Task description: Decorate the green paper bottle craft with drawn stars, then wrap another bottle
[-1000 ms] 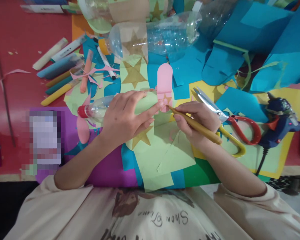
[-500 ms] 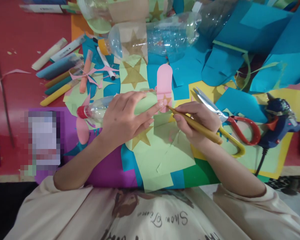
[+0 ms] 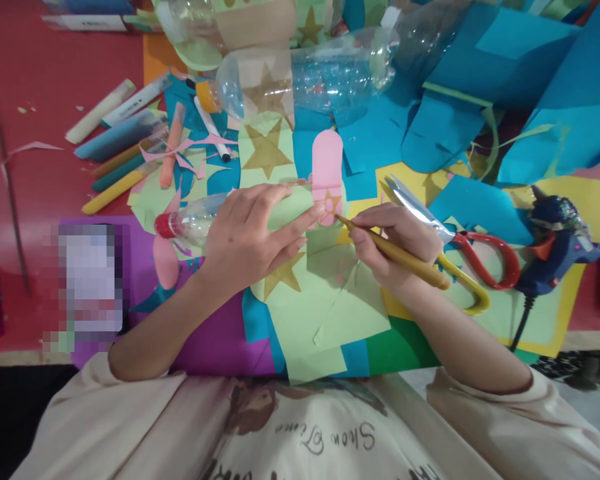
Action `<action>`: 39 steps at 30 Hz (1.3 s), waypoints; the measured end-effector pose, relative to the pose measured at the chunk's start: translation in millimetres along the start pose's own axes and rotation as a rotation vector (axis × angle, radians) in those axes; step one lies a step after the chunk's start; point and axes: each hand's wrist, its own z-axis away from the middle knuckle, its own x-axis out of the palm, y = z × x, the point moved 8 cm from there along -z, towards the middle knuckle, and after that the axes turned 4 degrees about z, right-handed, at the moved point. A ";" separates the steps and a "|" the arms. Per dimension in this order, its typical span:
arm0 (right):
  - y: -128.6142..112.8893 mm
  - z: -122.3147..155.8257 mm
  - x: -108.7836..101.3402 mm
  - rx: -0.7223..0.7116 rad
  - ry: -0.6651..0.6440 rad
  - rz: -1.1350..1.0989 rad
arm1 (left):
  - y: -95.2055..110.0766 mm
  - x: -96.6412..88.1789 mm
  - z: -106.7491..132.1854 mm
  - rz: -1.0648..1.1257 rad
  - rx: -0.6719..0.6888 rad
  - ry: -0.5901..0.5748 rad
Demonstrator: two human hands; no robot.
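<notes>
Touching pink paper, left hand outstretched, right hand clamped on mustard marker.

Small delta. Right hand has eased a touch toward the right edge of the bench, taking the brown marker along. Marker tip now sits slightly closer to the right side of the pink strip and nearer the bench's front edge. Gap between the tip and the left hand's fingers is a bit wider, more pink showing there. Marker's back end pokes out farther past the grip.
</notes>
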 end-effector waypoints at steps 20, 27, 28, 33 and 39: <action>0.5 0.0 -5.2 0.030 0.038 -0.013 | 2.1 -1.7 -1.7 -0.045 0.028 -0.001; -0.4 1.0 -3.2 0.050 0.017 -0.032 | -3.1 3.0 0.8 -0.003 -0.038 -0.060; -0.2 1.3 -3.0 0.046 0.017 -0.035 | -3.1 2.6 0.8 0.021 -0.040 -0.053; 4.1 2.7 -1.7 0.082 -0.004 -0.005 | 2.2 -4.2 -1.4 -0.019 0.026 0.024; 2.5 2.6 -0.6 0.027 0.008 -0.009 | 5.7 -7.5 -3.7 -0.036 0.066 0.039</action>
